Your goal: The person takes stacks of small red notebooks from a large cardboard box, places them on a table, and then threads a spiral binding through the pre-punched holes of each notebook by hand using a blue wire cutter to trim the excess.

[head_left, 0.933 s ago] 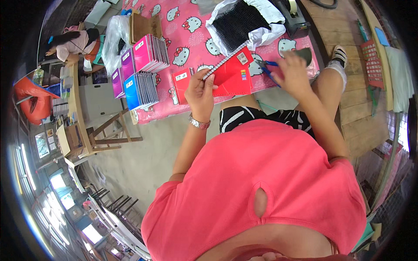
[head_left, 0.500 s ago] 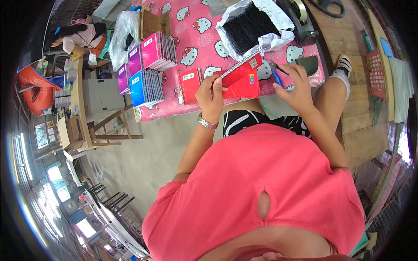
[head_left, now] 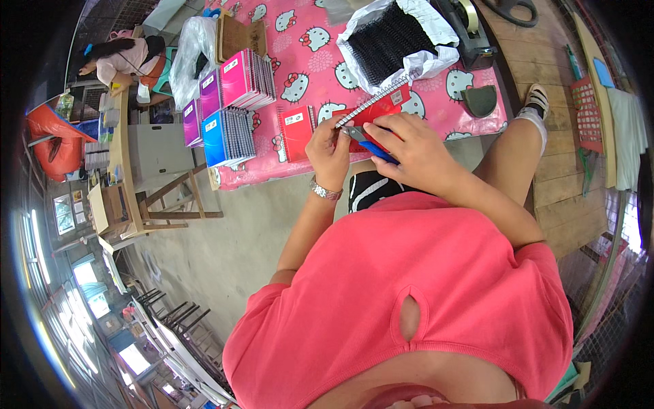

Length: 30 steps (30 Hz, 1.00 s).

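Observation:
My left hand [head_left: 328,151] pinches the near end of a red spiral notebook [head_left: 390,103] along its coil binding [head_left: 371,101]. In my right hand [head_left: 415,146] is a pair of blue-handled pliers [head_left: 376,150], their metal jaws at the coil's end beside my left fingers. My right hand hides much of the notebook's cover. Just left of my left hand, another red notebook [head_left: 297,133] lies on the pink patterned tablecloth [head_left: 319,63].
Stacks of pink notebooks [head_left: 246,78] and blue notebooks [head_left: 228,138] stand at the left table edge. Black coils [head_left: 392,44] lie in white wrapping at the back. A tape dispenser [head_left: 470,41] and a dark green pad [head_left: 479,101] are right. A person [head_left: 126,61] sits far left.
My right hand has moved left with the pliers, bringing their jaws from right of the notebook to the coil's end at my left fingers. My left hand has stayed nearly in place.

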Each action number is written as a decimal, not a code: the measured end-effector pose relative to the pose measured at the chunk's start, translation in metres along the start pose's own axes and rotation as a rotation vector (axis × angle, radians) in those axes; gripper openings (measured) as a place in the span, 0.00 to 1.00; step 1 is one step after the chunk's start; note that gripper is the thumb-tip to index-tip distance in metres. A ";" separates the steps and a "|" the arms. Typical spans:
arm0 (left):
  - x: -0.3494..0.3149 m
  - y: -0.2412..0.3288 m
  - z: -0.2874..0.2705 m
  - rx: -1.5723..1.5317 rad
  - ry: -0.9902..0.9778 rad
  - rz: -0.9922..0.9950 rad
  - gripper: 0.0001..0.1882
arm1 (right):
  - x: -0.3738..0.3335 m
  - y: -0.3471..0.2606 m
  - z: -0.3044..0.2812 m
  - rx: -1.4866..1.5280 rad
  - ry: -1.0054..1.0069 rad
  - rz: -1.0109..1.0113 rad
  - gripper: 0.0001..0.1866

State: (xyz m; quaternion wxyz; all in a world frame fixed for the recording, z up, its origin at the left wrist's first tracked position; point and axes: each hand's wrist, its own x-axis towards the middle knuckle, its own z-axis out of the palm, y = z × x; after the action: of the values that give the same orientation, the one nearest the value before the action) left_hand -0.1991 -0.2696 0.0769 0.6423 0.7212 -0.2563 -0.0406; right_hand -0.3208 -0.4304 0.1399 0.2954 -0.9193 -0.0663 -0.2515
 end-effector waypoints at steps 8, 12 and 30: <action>-0.002 0.009 -0.003 0.147 0.074 0.094 0.10 | -0.001 -0.008 0.012 1.406 -0.316 0.811 0.28; 0.025 0.044 -0.041 0.256 0.151 0.216 0.10 | -0.013 0.027 -0.010 0.623 -0.011 0.408 0.29; 0.046 -0.069 -0.087 1.283 -0.233 -0.108 0.29 | 0.105 0.158 0.066 -0.218 0.028 0.298 0.11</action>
State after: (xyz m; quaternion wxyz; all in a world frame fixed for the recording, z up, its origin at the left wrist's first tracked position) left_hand -0.1032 -0.2069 0.0389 0.0497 0.9640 -0.2610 0.0102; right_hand -0.1597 -0.5238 0.0659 0.2291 -0.9418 0.1027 -0.2235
